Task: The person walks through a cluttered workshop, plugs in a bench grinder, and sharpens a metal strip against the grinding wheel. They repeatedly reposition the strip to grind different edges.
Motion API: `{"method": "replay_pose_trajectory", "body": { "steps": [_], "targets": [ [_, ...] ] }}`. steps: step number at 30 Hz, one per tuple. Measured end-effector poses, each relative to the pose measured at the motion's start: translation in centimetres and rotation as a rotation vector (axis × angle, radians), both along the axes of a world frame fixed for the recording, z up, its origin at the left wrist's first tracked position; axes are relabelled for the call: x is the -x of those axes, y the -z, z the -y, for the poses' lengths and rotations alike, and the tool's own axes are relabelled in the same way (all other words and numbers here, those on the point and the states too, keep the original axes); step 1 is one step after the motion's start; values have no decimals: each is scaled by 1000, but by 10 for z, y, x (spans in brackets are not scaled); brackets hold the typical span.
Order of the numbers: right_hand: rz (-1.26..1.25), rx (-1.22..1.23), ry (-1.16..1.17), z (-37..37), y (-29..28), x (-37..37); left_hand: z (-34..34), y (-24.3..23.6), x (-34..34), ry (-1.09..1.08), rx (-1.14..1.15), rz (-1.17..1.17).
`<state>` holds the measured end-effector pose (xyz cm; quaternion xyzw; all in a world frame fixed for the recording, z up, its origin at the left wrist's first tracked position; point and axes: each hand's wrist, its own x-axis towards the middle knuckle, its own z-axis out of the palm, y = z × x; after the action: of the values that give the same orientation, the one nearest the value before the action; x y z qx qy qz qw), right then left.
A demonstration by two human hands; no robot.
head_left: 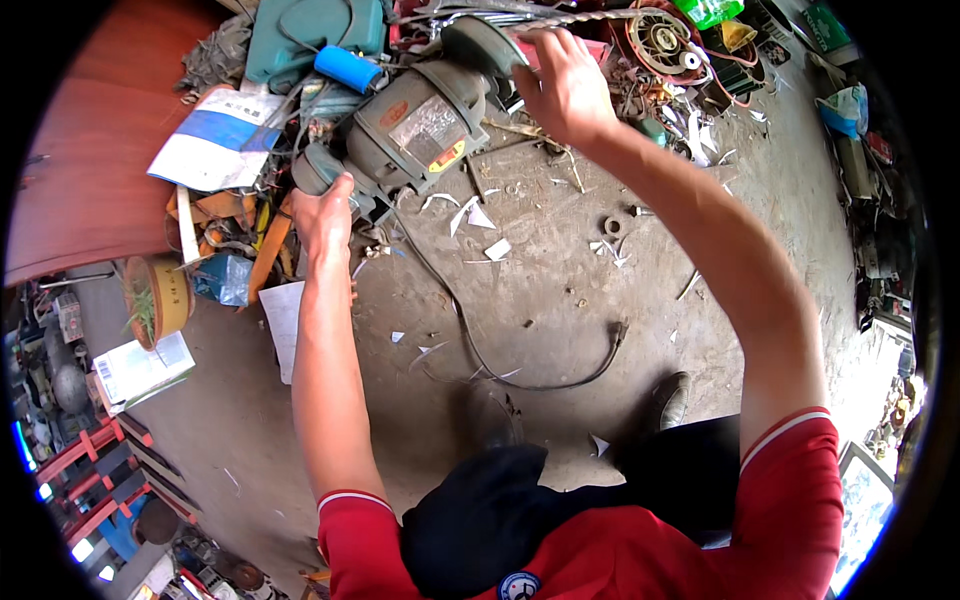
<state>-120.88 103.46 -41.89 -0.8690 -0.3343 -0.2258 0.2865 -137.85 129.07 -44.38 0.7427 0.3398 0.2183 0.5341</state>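
Up top, among clutter over the concrete floor point(560, 265), bench grinder point(400, 125) sits between both hands: left hand point(325, 220) clamped on its left-end housing point(317, 168), right hand point(570, 95) at the other end, can't tell if gripping. Best to share weight evenly, fingers clear of wheels. Trailing cord point(462, 315) could snag; blue can point(347, 68) and booklet point(215, 140) crowd the left.

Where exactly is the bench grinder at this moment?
In the head view, the bench grinder is at the upper left of centre, between the left hand and right hand, beside the blue cylinder.
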Motion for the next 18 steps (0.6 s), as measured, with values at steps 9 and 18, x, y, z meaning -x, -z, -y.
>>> {"method": "replay_pose_trajectory", "body": {
  "steps": [9,18],
  "targets": [
    [-562,590,-181,6,118,108,37,-29,-14,205,-1105,14],
    [-788,531,95,-48,144,96,77,6,-89,515,-1422,-225]
  ]
}}
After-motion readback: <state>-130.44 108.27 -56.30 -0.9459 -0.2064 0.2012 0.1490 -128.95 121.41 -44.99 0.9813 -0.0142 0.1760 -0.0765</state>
